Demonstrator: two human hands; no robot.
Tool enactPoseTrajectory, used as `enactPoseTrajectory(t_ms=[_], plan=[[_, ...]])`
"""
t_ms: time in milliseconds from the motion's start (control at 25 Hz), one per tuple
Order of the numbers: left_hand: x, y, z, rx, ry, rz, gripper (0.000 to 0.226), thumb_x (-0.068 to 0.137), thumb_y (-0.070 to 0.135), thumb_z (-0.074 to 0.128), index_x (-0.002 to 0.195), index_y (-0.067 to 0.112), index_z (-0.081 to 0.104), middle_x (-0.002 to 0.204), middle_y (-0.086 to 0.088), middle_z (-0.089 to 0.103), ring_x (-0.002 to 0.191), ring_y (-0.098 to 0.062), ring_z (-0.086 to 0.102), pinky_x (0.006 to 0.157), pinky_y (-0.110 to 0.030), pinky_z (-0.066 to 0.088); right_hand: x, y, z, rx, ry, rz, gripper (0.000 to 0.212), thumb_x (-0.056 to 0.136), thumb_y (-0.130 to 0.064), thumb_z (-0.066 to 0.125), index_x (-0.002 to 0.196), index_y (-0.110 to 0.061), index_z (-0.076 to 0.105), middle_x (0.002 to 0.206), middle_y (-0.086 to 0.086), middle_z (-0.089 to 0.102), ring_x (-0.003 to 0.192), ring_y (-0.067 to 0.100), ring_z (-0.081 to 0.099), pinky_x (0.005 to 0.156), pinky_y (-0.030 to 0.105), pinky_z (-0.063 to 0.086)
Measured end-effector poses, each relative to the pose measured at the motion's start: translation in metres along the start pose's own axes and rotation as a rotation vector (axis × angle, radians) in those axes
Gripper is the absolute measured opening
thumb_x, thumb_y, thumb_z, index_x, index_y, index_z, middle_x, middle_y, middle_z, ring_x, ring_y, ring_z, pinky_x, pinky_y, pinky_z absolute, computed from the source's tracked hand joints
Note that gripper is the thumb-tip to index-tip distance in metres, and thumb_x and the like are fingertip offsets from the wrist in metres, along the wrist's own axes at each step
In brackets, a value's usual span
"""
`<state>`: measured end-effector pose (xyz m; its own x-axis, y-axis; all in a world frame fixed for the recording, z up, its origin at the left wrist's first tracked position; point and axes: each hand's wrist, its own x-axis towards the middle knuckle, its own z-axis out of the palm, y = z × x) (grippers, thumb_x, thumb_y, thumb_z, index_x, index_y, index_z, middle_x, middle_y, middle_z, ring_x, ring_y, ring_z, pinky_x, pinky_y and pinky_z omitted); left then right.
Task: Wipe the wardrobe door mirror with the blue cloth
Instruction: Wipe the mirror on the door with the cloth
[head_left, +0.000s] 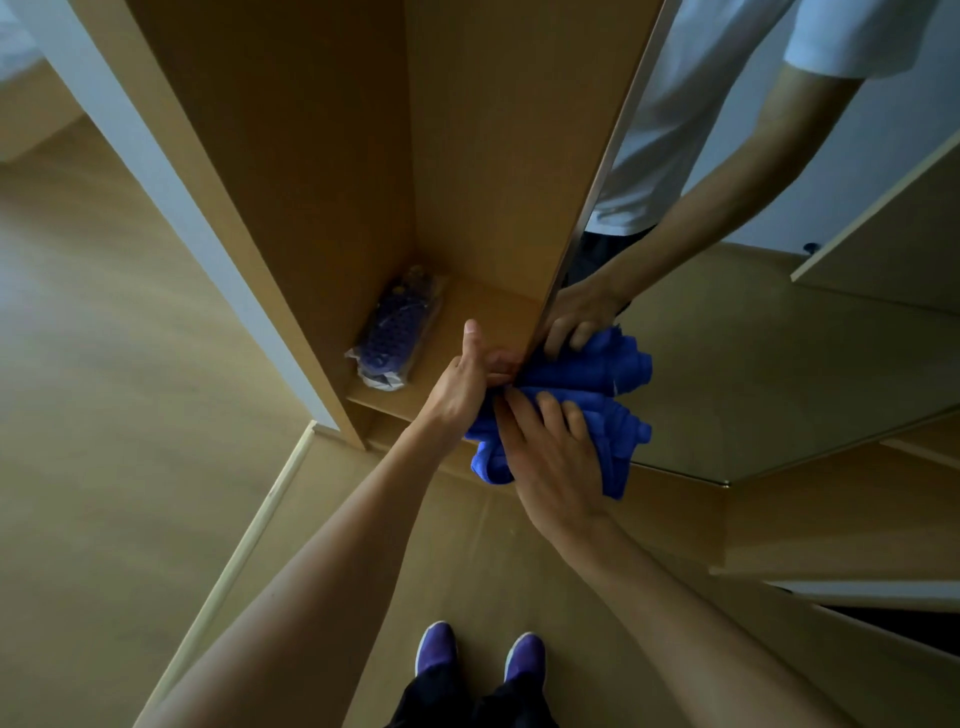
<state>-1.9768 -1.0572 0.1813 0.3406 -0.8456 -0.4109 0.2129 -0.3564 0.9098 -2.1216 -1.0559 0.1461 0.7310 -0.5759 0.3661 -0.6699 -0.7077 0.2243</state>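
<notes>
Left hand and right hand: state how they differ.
The left hand grips the door edge, thumb raised; the right hand presses the cloth on the mirror. The left hand's fingers curl; the right hand's lie straighter. Both are bare.

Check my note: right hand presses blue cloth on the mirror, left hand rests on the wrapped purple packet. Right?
No: the head view shows the left hand gripping the door edge, apart from the packet. The right hand does press the blue cloth on the mirror.
</notes>
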Motion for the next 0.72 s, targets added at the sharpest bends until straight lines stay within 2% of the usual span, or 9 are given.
enactPoseTrajectory(t_ms=[120, 200, 360, 480, 600, 640, 720], plan=[[0.001, -0.007, 0.003, 0.049, -0.017, 0.044, 0.076, 0.102, 0.065, 0.011, 0.105, 0.025, 0.075, 0.11, 0.002, 0.075, 0.11, -0.012, 0.068, 0.1, -0.027, 0.044, -0.01, -0.006, 0.027, -0.033, -0.102, -0.037, 0.04, 0.088, -0.015, 0.057, 0.128, -0.013, 0.059, 0.115, 0.0, 0.063, 0.104, 0.022, 0.059, 0.095, 0.037, 0.045], [0.001, -0.009, 0.003, 0.054, -0.003, 0.073, 0.072, 0.103, 0.064, 0.012, 0.105, 0.026, 0.073, 0.115, 0.0, 0.075, 0.111, -0.011, 0.068, 0.096, -0.024, 0.043, -0.019, -0.009, 0.045, -0.073, -0.171, -0.081, 0.042, 0.088, -0.014, 0.053, 0.13, -0.014, 0.058, 0.119, -0.001, 0.062, 0.107, 0.02, 0.059, 0.097, 0.036, 0.047], [-0.001, -0.018, 0.008, 0.05, 0.012, 0.086, 0.063, 0.104, 0.061, 0.015, 0.11, 0.028, 0.068, 0.126, -0.002, 0.07, 0.122, -0.016, 0.063, 0.115, -0.037, 0.04, -0.028, -0.014, 0.073, -0.158, -0.246, -0.131, 0.044, 0.09, -0.022, 0.059, 0.133, -0.016, 0.057, 0.121, -0.004, 0.06, 0.108, 0.017, 0.058, 0.099, 0.033, 0.046], [-0.001, -0.022, 0.013, 0.036, 0.051, 0.083, 0.061, 0.104, 0.061, 0.017, 0.118, 0.026, 0.065, 0.129, -0.002, 0.068, 0.125, -0.016, 0.061, 0.118, -0.041, 0.037, -0.028, -0.018, 0.08, -0.175, -0.317, -0.118, 0.042, 0.092, -0.022, 0.056, 0.134, -0.017, 0.056, 0.122, -0.004, 0.06, 0.108, 0.016, 0.057, 0.1, 0.032, 0.045], [-0.002, -0.027, 0.013, 0.054, 0.042, 0.053, 0.059, 0.102, 0.064, 0.015, 0.117, 0.034, 0.064, 0.121, 0.01, 0.067, 0.122, -0.009, 0.06, 0.117, -0.038, 0.037, -0.03, -0.013, 0.077, -0.048, -0.379, -0.013, 0.039, 0.091, -0.018, 0.057, 0.13, -0.018, 0.057, 0.118, -0.003, 0.061, 0.109, 0.018, 0.057, 0.098, 0.033, 0.045], [-0.003, -0.032, 0.013, 0.067, 0.029, 0.032, 0.058, 0.102, 0.064, 0.015, 0.12, 0.036, 0.062, 0.124, 0.011, 0.066, 0.124, -0.01, 0.059, 0.117, -0.039, 0.035, -0.035, -0.008, 0.076, 0.027, -0.4, 0.047, 0.038, 0.09, -0.014, 0.057, 0.128, -0.019, 0.057, 0.116, -0.003, 0.062, 0.109, 0.02, 0.057, 0.096, 0.034, 0.045], [-0.006, -0.046, 0.014, 0.1, -0.001, -0.005, 0.062, 0.103, 0.063, 0.013, 0.14, 0.034, 0.054, 0.139, 0.008, 0.059, 0.13, -0.011, 0.054, 0.119, -0.041, 0.03, -0.048, 0.004, 0.077, 0.202, -0.447, 0.165, 0.043, 0.088, -0.009, 0.056, 0.13, -0.018, 0.055, 0.121, -0.001, 0.06, 0.111, 0.025, 0.054, 0.096, 0.037, 0.043]])
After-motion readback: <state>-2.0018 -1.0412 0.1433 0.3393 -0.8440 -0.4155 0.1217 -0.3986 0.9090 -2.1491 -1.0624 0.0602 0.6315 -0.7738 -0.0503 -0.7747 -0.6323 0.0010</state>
